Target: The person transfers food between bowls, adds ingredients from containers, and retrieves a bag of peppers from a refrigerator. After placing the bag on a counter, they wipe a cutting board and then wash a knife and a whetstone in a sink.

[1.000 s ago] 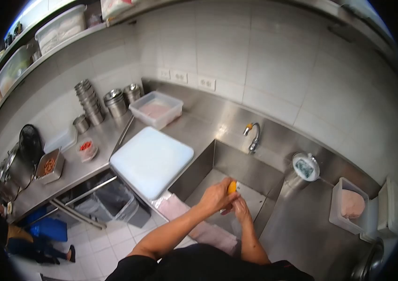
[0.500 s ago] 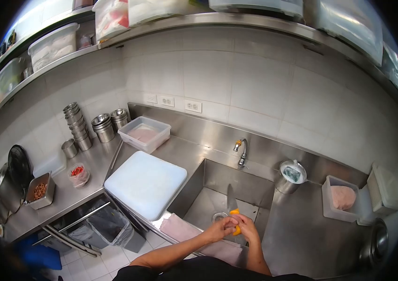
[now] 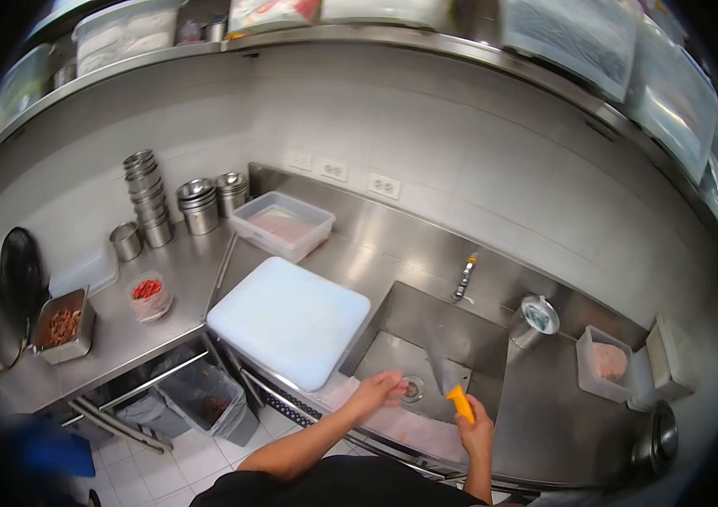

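Note:
Over the sink's front right part, my right hand grips the yellow handle of a knife. Its blade points up and away over the sink basin and looks blurred. My left hand is apart from the knife, near the drain, with its fingers loosely spread and nothing seen in them. Below both hands, a pink cloth lies along the sink's front edge. A white cutting board rests to the left of the basin.
Behind the sink stands a faucet. To its right are a metal pot and a plastic container with pink contents. Behind the board sits another plastic container. Left counter: chili cup, metal tray, stacked metal cups.
My hands have moved apart. The knife handle, earlier between both hands, is now in my right hand only, further right. The camera view has shifted and tilted.

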Tool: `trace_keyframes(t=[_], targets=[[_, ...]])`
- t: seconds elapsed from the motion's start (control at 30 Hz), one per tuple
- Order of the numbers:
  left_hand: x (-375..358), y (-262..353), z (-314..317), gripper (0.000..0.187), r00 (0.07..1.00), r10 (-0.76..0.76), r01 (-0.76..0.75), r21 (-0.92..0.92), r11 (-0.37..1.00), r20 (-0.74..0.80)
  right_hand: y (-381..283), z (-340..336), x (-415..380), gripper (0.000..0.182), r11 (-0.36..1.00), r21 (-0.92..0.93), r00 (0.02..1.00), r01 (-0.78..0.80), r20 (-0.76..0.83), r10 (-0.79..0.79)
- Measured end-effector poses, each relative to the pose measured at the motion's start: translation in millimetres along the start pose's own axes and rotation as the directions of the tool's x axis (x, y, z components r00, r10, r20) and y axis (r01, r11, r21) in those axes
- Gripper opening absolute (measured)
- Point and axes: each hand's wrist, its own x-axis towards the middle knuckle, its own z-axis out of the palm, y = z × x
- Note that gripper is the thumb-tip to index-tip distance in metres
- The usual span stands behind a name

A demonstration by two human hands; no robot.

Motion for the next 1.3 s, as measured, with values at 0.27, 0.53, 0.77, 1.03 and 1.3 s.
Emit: trace_keyframes(t=[0.27, 0.53, 0.77, 1.03, 1.3], targets=[[-16, 10, -11, 0.071, 0.998, 0.055, -0.046, -0.296, 0.954, 0.021, -71, 26, -29, 0.063, 0.983, 0.145, 0.984, -0.111, 0.155, 0.089], [-48, 29, -49, 0.06, 0.998, 0.017, -0.054, -0.615, 0.787, -0.066, -117, 68, -42, 0.054, 0.982, 0.121, 0.97, 0.142, 0.182, -0.163], [-76, 37, -80, 0.05, 0.987, 0.152, -0.153, -0.605, 0.782, -0.053, -129, 90, -40, 0.058, 0.964, 0.2, 0.946, 0.176, 0.238, -0.222], [-86, 40, -90, 0.049, 0.974, 0.21, -0.217, -0.585, 0.781, -0.081, -156, 86, -39, 0.06, 0.98, 0.138, 0.94, 0.142, 0.292, -0.177], [-94, 49, -79, 0.049, 0.985, 0.115, -0.169, -0.56, 0.811, -0.132, -150, 79, -47, 0.057, 0.987, 0.092, 0.954, 0.135, 0.258, -0.155]])
